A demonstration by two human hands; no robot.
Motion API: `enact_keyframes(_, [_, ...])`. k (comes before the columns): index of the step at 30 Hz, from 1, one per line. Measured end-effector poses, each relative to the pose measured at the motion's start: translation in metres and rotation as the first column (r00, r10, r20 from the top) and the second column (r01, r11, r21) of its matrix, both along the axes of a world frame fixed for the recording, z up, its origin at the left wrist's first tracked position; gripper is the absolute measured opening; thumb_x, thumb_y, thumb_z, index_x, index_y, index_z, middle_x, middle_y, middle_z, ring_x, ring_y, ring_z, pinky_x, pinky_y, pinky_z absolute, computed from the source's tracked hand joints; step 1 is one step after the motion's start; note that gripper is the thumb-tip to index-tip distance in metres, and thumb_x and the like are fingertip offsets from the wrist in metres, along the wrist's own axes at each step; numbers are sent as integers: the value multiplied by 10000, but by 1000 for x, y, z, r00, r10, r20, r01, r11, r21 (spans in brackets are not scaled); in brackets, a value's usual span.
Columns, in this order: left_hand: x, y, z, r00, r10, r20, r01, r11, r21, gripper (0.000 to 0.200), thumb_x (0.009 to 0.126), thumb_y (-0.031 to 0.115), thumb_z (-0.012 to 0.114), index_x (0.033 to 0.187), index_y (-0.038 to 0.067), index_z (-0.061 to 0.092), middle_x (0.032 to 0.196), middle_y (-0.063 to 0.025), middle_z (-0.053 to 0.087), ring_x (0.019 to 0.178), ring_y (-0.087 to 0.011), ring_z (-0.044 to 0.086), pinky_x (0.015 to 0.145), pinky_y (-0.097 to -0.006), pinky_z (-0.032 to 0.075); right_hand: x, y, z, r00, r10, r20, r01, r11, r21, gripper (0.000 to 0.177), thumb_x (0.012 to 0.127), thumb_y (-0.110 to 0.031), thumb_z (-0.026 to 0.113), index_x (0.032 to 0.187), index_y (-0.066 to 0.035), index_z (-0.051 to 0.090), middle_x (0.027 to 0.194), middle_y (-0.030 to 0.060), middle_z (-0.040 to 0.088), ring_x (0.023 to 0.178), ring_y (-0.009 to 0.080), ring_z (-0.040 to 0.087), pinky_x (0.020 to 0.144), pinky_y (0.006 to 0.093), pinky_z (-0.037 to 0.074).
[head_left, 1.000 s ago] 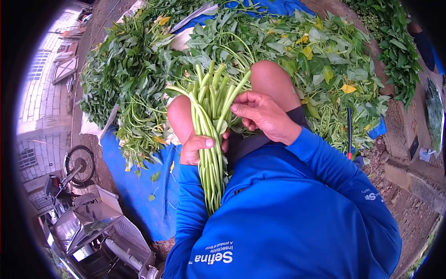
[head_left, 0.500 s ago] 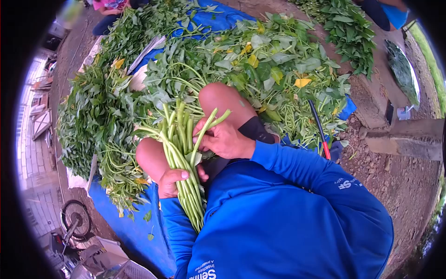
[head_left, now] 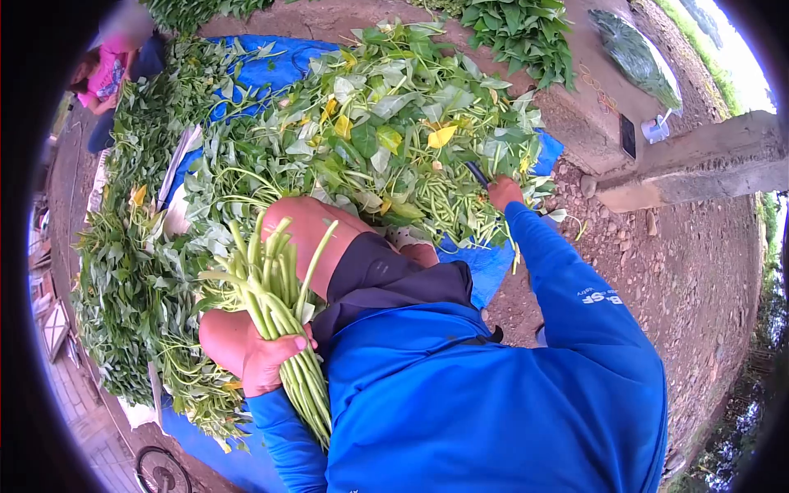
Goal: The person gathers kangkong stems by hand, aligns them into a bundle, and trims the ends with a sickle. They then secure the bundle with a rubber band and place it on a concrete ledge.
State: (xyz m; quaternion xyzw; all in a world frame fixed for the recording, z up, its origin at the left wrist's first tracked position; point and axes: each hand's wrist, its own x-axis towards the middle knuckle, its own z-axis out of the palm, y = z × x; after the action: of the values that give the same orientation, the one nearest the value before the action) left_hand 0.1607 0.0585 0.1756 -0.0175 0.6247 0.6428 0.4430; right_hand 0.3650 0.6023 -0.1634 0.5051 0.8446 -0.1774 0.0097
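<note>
My left hand [head_left: 275, 359] is closed around a bundle of water spinach stems [head_left: 283, 304], held upright over my lap with cut ends pointing up and away. One stem sticks out to the right of the others. Out to the right, at the edge of the leaf pile, my right hand [head_left: 504, 193] grips a long black tool with a red end [head_left: 475, 173]; only its dark part shows past the fingers. Loose leafy water spinach [head_left: 386, 123] lies heaped in front of my knees, with short cut stem pieces [head_left: 452, 205] close to the right hand.
Blue tarp [head_left: 271, 70] lies under the greens. More leafy bunches [head_left: 123, 271] line the left side. A person [head_left: 111, 78] sits at the far left. On the right are a concrete post [head_left: 690, 160], a phone [head_left: 627, 135], a white cup [head_left: 655, 129] and a filled plastic bag [head_left: 633, 57].
My right hand has left the stems, reached out to the right and taken hold of the black tool. My left hand still holds the bundle. The view has shifted to the right.
</note>
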Motion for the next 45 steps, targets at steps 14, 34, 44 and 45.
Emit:
enact_keyframes(14, [-36,74,3,970,-237,51,240,968,-69,524,765,51,873,1239,-36,665,948,-122,759,770,-204,738,724,-336,616,5,-16,69,900,47,-434,-126,980,-154,382,1027,-286,697,1293,-16,646,1046,225,755,914,379,752,856,476,581])
enact_keyframes(34, [-64,102,12,945,-327,-22,327,945,9,555,786,25,829,1331,-2,729,1085,-63,778,866,-148,709,788,-275,566,-20,-146,319,571,-31,-820,-576,697,-427,464,1126,-224,625,1540,-20,576,1027,21,674,821,77,549,750,243,472])
enact_keyframes(44, [-62,98,14,946,-319,-54,317,948,-38,459,779,67,873,1219,13,754,898,-59,745,745,-143,702,690,-304,567,-27,-178,301,511,497,-702,-719,694,-32,476,1032,-137,730,1493,-49,649,914,128,685,762,241,626,691,360,517])
enact_keyframes(45, [-62,98,16,944,-324,-58,322,946,-35,461,776,73,878,1216,13,753,901,-60,746,749,-142,703,691,-303,566,-27,-178,302,507,512,-693,-720,694,-14,478,1031,-137,731,1494,-54,649,916,130,684,757,247,623,689,362,518])
